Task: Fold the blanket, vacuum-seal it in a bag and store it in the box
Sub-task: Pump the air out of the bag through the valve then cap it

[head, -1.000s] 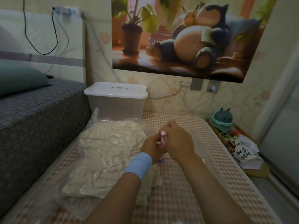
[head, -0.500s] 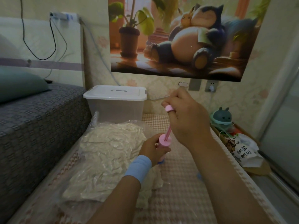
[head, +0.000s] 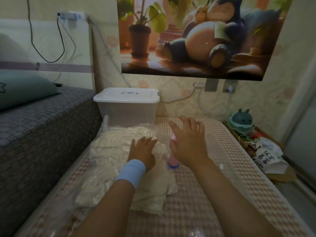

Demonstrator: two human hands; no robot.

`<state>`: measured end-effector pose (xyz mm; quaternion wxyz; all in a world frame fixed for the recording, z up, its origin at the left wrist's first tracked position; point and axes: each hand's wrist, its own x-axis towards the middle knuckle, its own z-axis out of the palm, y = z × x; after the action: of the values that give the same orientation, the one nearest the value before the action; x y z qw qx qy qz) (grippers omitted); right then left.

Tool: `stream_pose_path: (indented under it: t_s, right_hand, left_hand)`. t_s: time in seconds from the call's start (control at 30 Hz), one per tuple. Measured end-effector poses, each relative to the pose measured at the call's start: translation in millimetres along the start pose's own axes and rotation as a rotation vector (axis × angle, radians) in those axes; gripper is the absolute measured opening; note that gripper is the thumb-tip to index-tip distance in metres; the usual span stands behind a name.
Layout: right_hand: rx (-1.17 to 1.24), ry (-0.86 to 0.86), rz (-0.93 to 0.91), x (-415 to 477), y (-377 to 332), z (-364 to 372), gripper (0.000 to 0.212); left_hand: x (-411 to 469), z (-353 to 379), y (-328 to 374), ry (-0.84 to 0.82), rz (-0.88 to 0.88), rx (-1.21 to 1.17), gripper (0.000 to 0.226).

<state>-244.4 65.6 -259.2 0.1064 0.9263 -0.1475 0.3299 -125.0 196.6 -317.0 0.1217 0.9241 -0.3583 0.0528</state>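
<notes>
The cream blanket lies wrinkled inside a clear vacuum bag (head: pixel 112 151) on the checked bed cover. A pink hand pump (head: pixel 173 159) stands upright on the bag's blue valve at the bag's right side. My left hand (head: pixel 143 151), with a blue wristband, rests flat on the bag just left of the pump. My right hand (head: pixel 188 144) hovers over the pump with its fingers spread, the palm near the pump's top; whether it touches is unclear. The lidded clear storage box (head: pixel 126 106) stands behind the bag by the wall.
A higher bed with a grey patterned cover (head: pixel 42 127) and a teal pillow (head: pixel 22 89) borders the left. At the right, beside the mattress, sit a teal plush toy (head: pixel 241 119) and a printed white bag (head: pixel 263 156). Cables hang on the wall.
My right hand let go of the raised pump handle and opened above the pump, whose handle is down again. My left hand left the pump body and now lies flat on the bag.
</notes>
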Motion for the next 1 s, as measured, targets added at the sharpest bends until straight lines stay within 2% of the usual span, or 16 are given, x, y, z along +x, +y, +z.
stream_pose_path:
  t_s: [0.1, 0.13, 0.2, 0.23, 0.3, 0.37, 0.57, 0.67, 0.73, 0.8, 0.87, 0.93, 1.0]
  right_hand:
    - [0.127, 0.177, -0.246, -4, -28, 1, 0.055]
    - [0.18, 0.171, -0.367, -6, -40, 6, 0.05]
    - [0.263, -0.053, -0.499, -16, -65, 23, 0.045]
    - [0.32, -0.249, -0.434, -24, -74, 34, 0.047]
    - [0.44, -0.624, -0.151, -40, -84, 62, 0.07]
    - [0.458, -0.804, -0.029, -52, -85, 87, 0.09]
    - [0.406, -0.786, -0.01, -39, -75, 93, 0.095]
    - [0.296, -0.57, -0.016, -21, -88, 81, 0.073]
    - [0.361, -0.513, 0.004, -8, -94, 82, 0.075]
    - [0.431, -0.685, -0.025, 8, -96, 90, 0.101]
    - [0.425, -0.901, -0.047, 22, -92, 102, 0.126]
    - [0.425, -1.004, -0.038, 29, -90, 112, 0.134]
    - [0.439, -1.034, -0.032, 35, -90, 122, 0.135]
  left_hand:
    - [-4, -4, -34, -0.095, -0.235, 0.078, 0.072]
    - [-7, -1, -46, -0.154, -0.307, 0.06, 0.078]
    - [-15, 7, -64, -0.235, -0.354, 0.015, 0.086]
    - [-17, 10, -67, -0.256, -0.335, 0.001, 0.086]
    - [-17, 10, -74, -0.282, -0.3, 0.005, 0.083]
    - [-14, 7, -79, -0.31, -0.278, 0.006, 0.077]
    - [-16, -12, -93, -0.259, -0.231, 0.007, 0.063]
    - [-22, -28, -104, -0.165, -0.19, -0.019, 0.056]
    - [-19, -32, -113, -0.084, -0.161, -0.007, 0.062]
    - [-11, -28, -124, -0.088, -0.194, 0.0, 0.083]
    - [-1, -19, -130, -0.202, -0.259, -0.028, 0.1]
    - [6, -7, -133, -0.278, -0.275, 0.031, 0.102]
    - [16, 0, -138, -0.309, -0.264, 0.046, 0.102]
